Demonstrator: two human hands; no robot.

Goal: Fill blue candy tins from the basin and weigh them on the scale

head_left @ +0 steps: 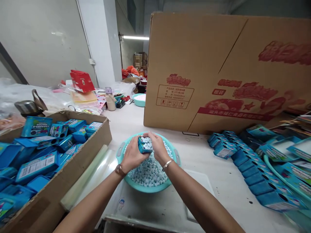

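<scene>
Two cartons: a tall brown carton stands behind the basin; an open carton of filled blue boxes sits left of it.
Surface: your white surface carries everything.
Basin: the teal basin holds pale blue candies.
Row: empty blue boxes lie right of the basin.
Hands: your left hand and right hand meet over the basin.
Fingers: both sets curl around a small blue box, pressing candies in.
</scene>
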